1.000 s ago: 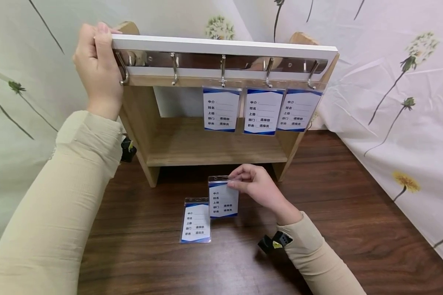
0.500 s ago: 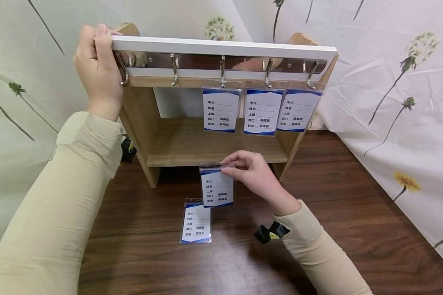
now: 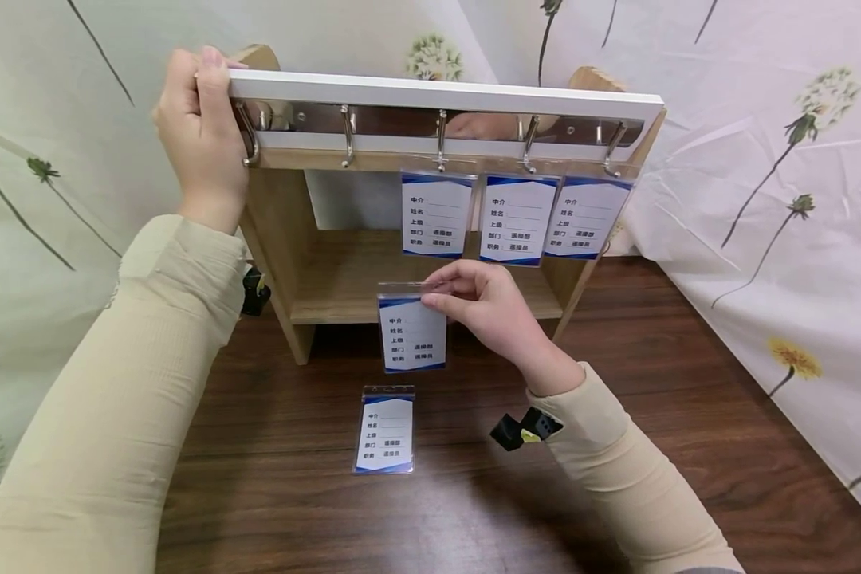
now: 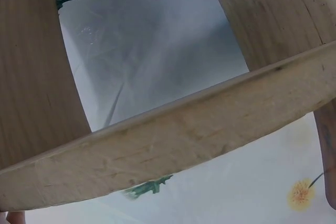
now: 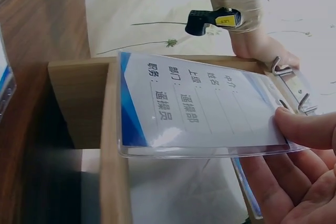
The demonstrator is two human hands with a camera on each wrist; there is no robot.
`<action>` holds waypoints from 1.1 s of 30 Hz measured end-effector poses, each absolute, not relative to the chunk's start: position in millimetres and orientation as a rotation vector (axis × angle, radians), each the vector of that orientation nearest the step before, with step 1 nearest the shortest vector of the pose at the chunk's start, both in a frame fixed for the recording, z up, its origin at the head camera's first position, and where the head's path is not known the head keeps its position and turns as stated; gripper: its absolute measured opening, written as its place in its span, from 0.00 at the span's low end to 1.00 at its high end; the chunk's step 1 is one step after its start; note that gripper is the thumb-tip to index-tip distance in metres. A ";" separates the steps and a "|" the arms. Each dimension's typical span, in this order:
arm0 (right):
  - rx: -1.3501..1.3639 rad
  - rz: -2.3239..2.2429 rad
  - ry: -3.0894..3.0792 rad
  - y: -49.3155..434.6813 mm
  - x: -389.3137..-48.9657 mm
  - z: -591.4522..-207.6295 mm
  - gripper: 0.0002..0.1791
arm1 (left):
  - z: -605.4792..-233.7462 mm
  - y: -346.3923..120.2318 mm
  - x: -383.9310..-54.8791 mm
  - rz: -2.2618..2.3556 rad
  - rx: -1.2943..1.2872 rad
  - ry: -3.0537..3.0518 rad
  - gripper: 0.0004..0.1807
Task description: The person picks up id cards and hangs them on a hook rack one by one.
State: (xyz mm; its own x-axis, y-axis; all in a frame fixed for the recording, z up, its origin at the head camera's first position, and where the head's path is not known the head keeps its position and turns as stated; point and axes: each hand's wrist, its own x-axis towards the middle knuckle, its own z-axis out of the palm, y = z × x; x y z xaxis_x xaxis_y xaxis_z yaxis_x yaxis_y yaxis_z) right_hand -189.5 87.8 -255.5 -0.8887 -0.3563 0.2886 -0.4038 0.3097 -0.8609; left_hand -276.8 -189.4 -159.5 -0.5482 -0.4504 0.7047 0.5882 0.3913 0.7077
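My right hand (image 3: 482, 307) pinches the top right corner of a badge holder (image 3: 410, 339), a clear plastic sleeve with a blue-and-white card. It hangs upright in front of the wooden rack's lower shelf; the right wrist view shows thumb and fingers on its slotted end. My left hand (image 3: 204, 139) grips the left end of the rack's white hook board (image 3: 445, 89). Three badge holders (image 3: 438, 215) hang from the middle hook and the two right-hand hooks (image 3: 528, 143). The two left hooks (image 3: 347, 137) carry nothing. Another badge holder (image 3: 385, 434) lies flat on the table.
The wooden rack (image 3: 351, 263) stands at the back of the dark wood table (image 3: 294, 494). Behind it and to the right hangs a pale cloth (image 3: 746, 263) printed with dandelions. The left wrist view shows mostly the rack's curved wooden edge (image 4: 173, 137).
My right hand has lifted the badge holder up and slightly left, from beside the one on the table to the height of the lower shelf. My left hand keeps its hold on the board.
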 end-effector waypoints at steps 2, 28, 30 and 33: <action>0.754 1.663 -2.482 85.5 -191.1 -250.4 0.08 | -159.6 -189.2 -276.4 -1.344 -0.124 -1.682 0.16; 0.851 1.670 -2.275 48.8 -210.3 -193.7 0.10 | -162.4 -189.3 -276.0 -1.226 -0.209 -1.672 0.17; 0.854 1.665 -2.260 45.9 -212.3 -190.9 0.10 | -161.9 -189.6 -276.1 -1.253 -0.183 -1.681 0.17; 0.857 1.645 -2.231 41.8 -215.3 -186.5 0.10 | -161.1 -190.5 -276.7 -1.277 -0.154 -1.696 0.16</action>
